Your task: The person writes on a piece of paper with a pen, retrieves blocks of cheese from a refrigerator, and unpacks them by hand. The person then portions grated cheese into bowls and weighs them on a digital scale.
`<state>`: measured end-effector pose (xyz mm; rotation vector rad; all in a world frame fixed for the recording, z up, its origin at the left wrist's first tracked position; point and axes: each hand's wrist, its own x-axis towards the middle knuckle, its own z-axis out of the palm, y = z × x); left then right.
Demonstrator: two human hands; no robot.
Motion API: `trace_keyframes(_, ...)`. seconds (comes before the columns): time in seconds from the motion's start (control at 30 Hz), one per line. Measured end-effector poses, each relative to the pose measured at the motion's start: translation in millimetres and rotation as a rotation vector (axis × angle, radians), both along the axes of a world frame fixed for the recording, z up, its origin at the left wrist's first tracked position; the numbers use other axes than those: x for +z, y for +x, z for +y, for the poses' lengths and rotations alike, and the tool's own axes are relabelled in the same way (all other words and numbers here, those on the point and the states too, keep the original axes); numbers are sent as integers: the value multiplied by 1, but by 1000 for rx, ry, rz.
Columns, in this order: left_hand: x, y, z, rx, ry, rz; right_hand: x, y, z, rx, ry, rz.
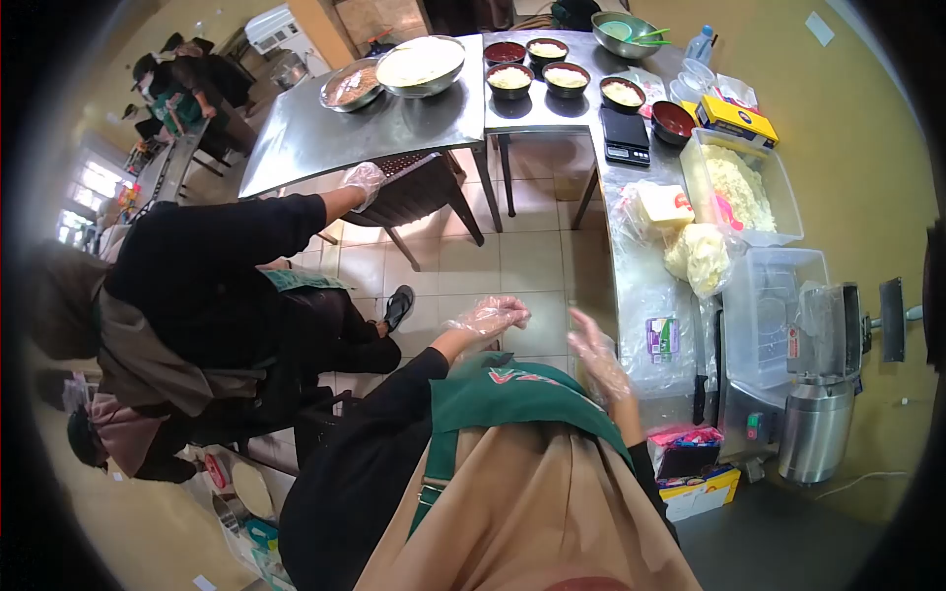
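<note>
Both of my hands wear clear plastic gloves and are held in the air in front of my green apron (532,406). My left hand (496,316) is over the tiled floor, its fingers loosely bent, with nothing visible in it. My right hand (595,353) has its fingers stretched out and holds nothing. It is beside the edge of the metal table (641,379) on the right. Nearest to it on that table are a small purple and green packet (662,340) and a black-handled knife (701,386).
A plastic box of grated white food (764,219), a kitchen scale (626,138) and several dark bowls (509,83) stand on the right and far tables. Two large bowls (422,71) sit farther left. A co-worker (207,256) and a chair (414,197) are on my left.
</note>
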<state>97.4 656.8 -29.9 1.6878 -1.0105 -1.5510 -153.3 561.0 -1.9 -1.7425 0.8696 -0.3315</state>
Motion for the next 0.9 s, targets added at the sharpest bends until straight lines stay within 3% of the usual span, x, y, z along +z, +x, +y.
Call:
trace_keyframes(0.07, 30, 1, -12, -35, -53, 126, 28, 24, 3, 80, 135, 40)
trace_keyframes(0.13, 56, 12, -22, -205, -59, -14, 29, 40, -1, 112, 154, 71)
trace_keyframes(0.23, 48, 34, -25, -139, -120, 20, 29, 62, -5, 148, 113, 107)
trace_keyframes(0.3, 50, 56, -27, -158, -131, -44, 26, 76, -10, 180, 53, 223)
trace_keyframes(0.43, 57, 99, -25, -66, -135, -157, 14, 96, -13, 142, 20, 203)
trace_keyframes(0.6, 7, 158, -24, 46, -136, -166, 14, 127, -14, 145, -8, 237)
trace_keyframes(0.73, 26, 175, -45, 47, -114, -219, 26, 138, -31, 121, 1, 274)
trace_keyframes(0.9, 32, 179, -93, 22, -95, -260, 35, 144, -97, -20, -243, 287)
